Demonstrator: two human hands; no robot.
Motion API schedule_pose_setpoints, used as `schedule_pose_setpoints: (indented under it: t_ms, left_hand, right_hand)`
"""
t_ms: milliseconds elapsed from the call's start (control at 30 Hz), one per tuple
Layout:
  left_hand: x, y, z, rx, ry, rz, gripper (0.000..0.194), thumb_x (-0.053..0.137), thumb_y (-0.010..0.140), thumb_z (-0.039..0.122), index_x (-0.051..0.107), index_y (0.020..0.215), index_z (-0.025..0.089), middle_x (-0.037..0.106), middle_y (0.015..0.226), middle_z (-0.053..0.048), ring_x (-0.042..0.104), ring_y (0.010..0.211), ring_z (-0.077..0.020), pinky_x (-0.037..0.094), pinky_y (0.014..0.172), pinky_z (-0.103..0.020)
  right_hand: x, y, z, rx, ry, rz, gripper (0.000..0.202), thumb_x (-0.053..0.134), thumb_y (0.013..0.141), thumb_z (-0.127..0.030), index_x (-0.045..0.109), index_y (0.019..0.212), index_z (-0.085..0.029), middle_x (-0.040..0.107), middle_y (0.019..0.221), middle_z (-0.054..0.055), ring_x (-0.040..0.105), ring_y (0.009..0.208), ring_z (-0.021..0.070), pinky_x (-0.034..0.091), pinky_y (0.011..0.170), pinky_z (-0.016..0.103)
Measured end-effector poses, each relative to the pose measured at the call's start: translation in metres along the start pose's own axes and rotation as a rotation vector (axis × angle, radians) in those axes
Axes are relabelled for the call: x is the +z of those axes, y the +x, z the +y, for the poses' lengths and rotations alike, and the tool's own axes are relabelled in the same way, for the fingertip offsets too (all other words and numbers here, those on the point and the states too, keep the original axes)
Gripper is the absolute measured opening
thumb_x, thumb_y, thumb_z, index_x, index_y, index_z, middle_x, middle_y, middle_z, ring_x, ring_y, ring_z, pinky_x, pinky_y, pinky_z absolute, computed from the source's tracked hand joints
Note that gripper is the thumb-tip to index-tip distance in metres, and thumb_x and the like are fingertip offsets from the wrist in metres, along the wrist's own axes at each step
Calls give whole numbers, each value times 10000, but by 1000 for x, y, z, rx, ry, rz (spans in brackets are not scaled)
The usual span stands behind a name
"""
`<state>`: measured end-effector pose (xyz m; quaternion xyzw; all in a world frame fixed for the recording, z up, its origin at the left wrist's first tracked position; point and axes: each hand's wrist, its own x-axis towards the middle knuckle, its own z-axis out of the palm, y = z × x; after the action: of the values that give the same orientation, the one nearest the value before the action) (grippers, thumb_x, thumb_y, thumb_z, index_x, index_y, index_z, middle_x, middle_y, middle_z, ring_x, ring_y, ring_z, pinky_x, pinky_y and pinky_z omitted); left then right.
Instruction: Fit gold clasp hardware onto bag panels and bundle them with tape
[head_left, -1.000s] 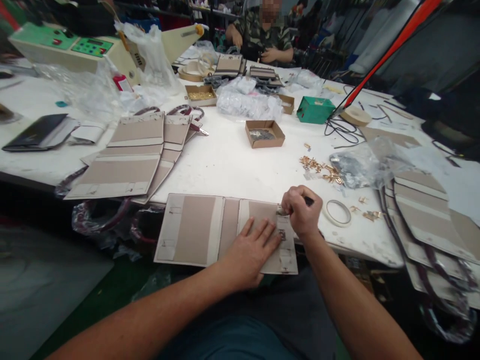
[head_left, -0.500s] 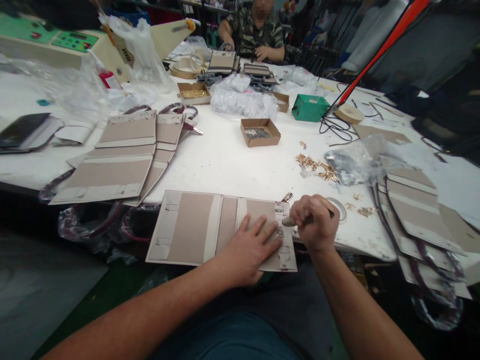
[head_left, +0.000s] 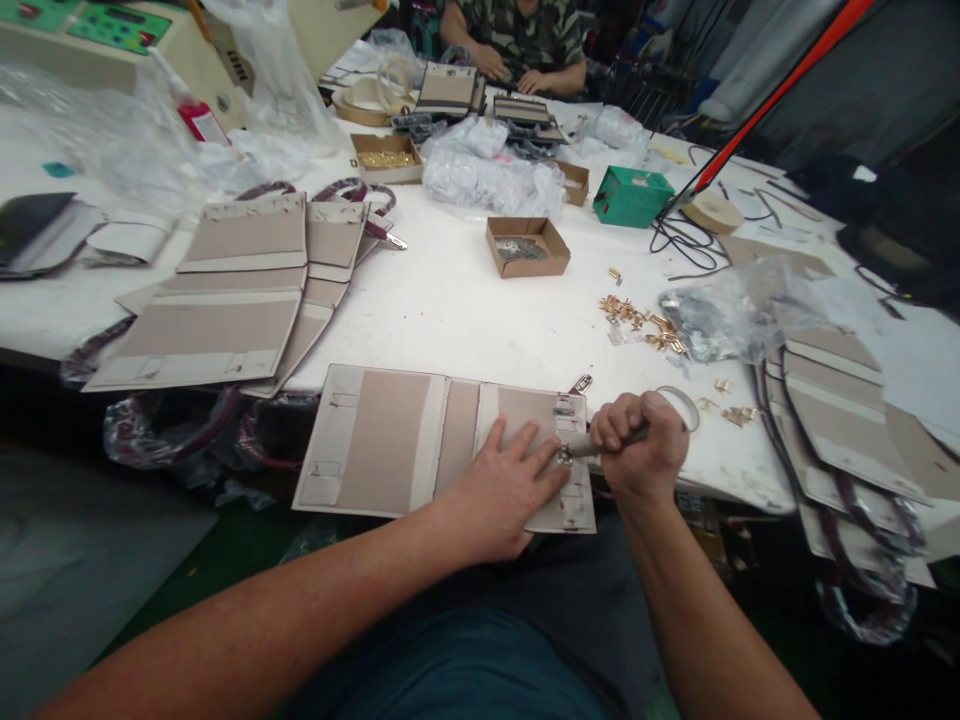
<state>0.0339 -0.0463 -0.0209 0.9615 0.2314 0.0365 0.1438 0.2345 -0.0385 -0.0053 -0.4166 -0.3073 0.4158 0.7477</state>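
A flat beige panel (head_left: 390, 440) with pale strips lies at the table's front edge. My left hand (head_left: 502, 490) rests on its right half, fingers spread, palm down. My right hand (head_left: 641, 440) is wrapped round a grey tool (head_left: 585, 445), whose tip meets the panel close to a small metal fitting (head_left: 564, 456) beside my left fingertips. A metal clasp (head_left: 581, 384) sticks out past the panel's upper right edge. Behind my right hand lies a roll of tape (head_left: 681, 405), partly hidden.
Stacked panels with wrapped handles lie at left (head_left: 240, 330) and right (head_left: 840, 400). Gold fittings (head_left: 645, 325), a cardboard box of metal pieces (head_left: 529, 250) and a green box (head_left: 634, 195) are farther back. A person (head_left: 517, 45) sits across the table.
The tool in my right hand has tilted flatter, its tip now lower at the fitting. My left hand stays spread on the panel. The camera view has shifted slightly.
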Motion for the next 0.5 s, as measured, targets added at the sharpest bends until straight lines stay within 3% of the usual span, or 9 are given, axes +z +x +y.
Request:
schedule_pose_setpoints:
  t_ms: [167,367,500]
  left_hand:
    - [0,-1,-2,-3,-13,5,839,724,799,433,414,1552,227,329,1669,-156,225,1526,-462,148,1205,-708]
    - [2,-4,-4,-6,-29,45,814,721,792,411,438,1530,223,411,1595,-168,247,1513,-446,161,1209,-695]
    - [4,-5,-6,-10,-35,62,805,730,789,428,459,1519,226,394,1601,-183,260,1510,-449,165,1213,-683]
  right_hand:
    - [16,-8,-5,-69,-186,-189,382,649,924,-313,486,594,-211,425,509,-53,401,386,97,317,385,259]
    - [20,-11,2,-74,-312,-214,400,649,943,-324,482,594,-221,417,505,-51,404,415,105,318,407,265]
    - [32,-10,-7,-92,-327,-273,393,649,948,-303,498,595,-218,416,512,-47,399,420,107,313,408,269]
